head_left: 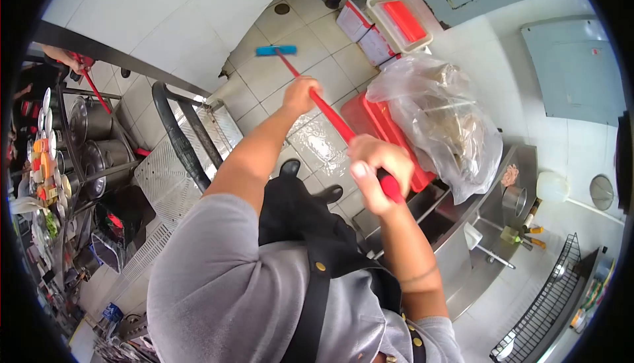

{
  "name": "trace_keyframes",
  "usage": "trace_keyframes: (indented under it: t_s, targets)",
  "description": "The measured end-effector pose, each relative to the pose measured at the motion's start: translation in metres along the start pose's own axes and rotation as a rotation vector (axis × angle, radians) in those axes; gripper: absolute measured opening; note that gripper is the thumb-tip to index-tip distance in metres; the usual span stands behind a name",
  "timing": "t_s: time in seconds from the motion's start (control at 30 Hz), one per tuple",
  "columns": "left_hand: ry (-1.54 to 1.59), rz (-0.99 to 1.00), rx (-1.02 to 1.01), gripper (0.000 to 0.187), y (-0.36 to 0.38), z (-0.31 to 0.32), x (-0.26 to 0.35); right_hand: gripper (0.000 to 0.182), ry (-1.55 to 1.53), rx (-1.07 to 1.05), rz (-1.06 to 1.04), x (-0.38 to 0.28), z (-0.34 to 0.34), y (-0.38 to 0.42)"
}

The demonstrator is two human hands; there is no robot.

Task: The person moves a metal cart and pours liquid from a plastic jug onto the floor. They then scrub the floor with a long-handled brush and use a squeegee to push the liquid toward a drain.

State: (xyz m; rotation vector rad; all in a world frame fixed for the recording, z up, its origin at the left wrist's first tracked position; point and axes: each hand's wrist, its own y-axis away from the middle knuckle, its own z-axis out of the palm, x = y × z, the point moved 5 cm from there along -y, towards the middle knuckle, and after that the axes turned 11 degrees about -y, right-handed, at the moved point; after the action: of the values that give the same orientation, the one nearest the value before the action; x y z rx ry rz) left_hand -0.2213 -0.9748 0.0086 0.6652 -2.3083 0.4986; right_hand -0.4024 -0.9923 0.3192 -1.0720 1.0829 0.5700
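Note:
A floor squeegee with a long red pole [333, 115] slants away from me, its narrow blue head [276, 51] down on the tiled floor. Partway along the pole, my left hand [302, 96] is wrapped around it. Closer to my body, my right hand [381, 168] grips the upper end, and the red rounded tip sticks out below that fist. Water shines on the tiles [323, 140] beneath the pole, just ahead of my black shoes [289, 167].
A clear plastic bag [449, 119] bulges over a red crate [376, 132] at right, beside a steel sink counter [456, 257]. A cart handle [173, 132] stands at left, near a rack with pots [105, 162]. Another person's hand [63, 58] holds a red pole at far left.

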Motion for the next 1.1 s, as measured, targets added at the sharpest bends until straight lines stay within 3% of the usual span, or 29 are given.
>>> trace_keyframes:
  t_s: [0.07, 0.1, 0.27, 0.33, 0.37, 0.4, 0.47, 0.53, 0.6, 0.77, 0.87, 0.93, 0.97, 1.1]
  targets:
    - [-0.063, -0.03, 0.149, 0.012, 0.016, -0.023, -0.009, 0.028, -0.119, -0.018, 0.091, -0.007, 0.012, 0.002]
    - [0.013, -0.052, 0.131, 0.012, 0.038, -0.025, 0.006, 0.029, -0.111, -0.022, 0.102, -0.027, 0.012, 0.005]
    - [0.022, 0.096, -0.229, 0.006, 0.113, -0.051, 0.138, 0.038, -0.283, -0.006, 0.004, -0.159, -0.001, 0.028]
    - [0.013, 0.287, -0.35, 0.006, 0.12, -0.056, 0.187, 0.039, -0.447, -0.2, -0.208, -0.188, -0.008, 0.045]
    - [0.032, 0.296, -0.33, 0.006, 0.117, -0.054, 0.197, 0.035, -0.385, -0.261, -0.191, -0.2, -0.006, 0.05]
    - [0.049, 0.283, -0.256, 0.006, 0.112, -0.043, 0.191, 0.035, -0.381, -0.24, -0.175, -0.195, -0.003, 0.061]
    - [0.004, 0.172, -0.147, 0.009, 0.086, -0.006, 0.165, 0.031, -0.015, 0.013, -0.121, -0.157, -0.004, 0.082]
    - [0.048, 0.181, -0.077, 0.012, 0.08, 0.043, 0.126, 0.026, 0.148, -0.036, 0.039, -0.082, -0.016, 0.115]
    - [-0.064, 0.157, -0.04, 0.01, 0.089, 0.073, 0.114, 0.024, 0.092, 0.05, 0.05, -0.064, -0.014, 0.149]
    - [0.062, 0.276, -0.206, 0.012, 0.217, 0.054, 0.213, 0.029, 0.02, 0.139, 0.217, -0.199, -0.015, 0.2]
    - [-0.081, 0.406, -0.457, 0.017, 0.245, 0.039, 0.272, 0.043, -0.149, 0.1, -0.018, -0.251, -0.028, 0.225]
    - [-0.024, 0.475, -0.434, 0.019, 0.25, 0.027, 0.303, 0.046, -0.251, -0.03, -0.195, -0.277, -0.032, 0.241]
    - [0.031, 0.515, -0.405, 0.02, 0.248, 0.025, 0.311, 0.034, -0.233, 0.018, -0.212, -0.288, -0.029, 0.247]
    - [-0.077, 0.435, -0.328, 0.02, 0.221, 0.087, 0.259, 0.022, 0.098, 0.295, -0.083, -0.215, -0.045, 0.281]
